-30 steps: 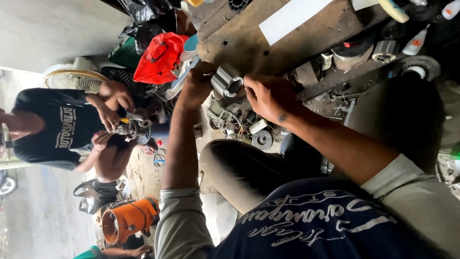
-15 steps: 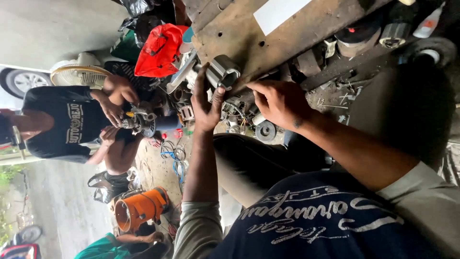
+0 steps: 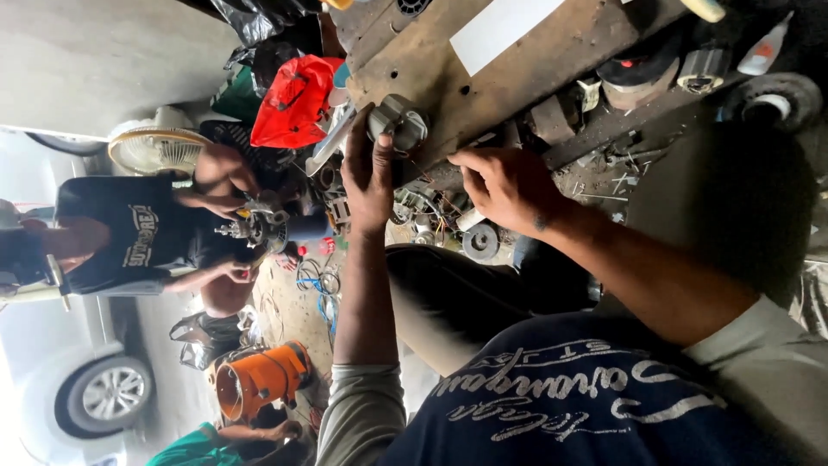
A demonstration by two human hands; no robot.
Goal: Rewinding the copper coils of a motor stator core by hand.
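Observation:
My left hand (image 3: 369, 177) grips a small grey metal motor (image 3: 398, 121) and presses it against the edge of a worn wooden workbench (image 3: 517, 73). My right hand (image 3: 509, 185) is just to the right of it. Its fingers are curled at the bench's edge, above a tangle of thin wires and small parts (image 3: 427, 216). Whether those fingers pinch anything is hidden. Both forearms reach up from my dark printed shirt (image 3: 552, 397) with grey sleeves.
Another person in a black shirt (image 3: 129, 233) sits at the left and works on a small metal assembly (image 3: 259, 224). Nearby are a red bag (image 3: 293, 99), a fan (image 3: 155, 148), an orange vacuum canister (image 3: 259, 380), a car wheel (image 3: 112, 393) and several motor parts (image 3: 690, 65) on the bench.
My left hand has moved the motor up from the parts pile onto the bench's edge. My right hand has come off it and stays beside it. The view has shifted.

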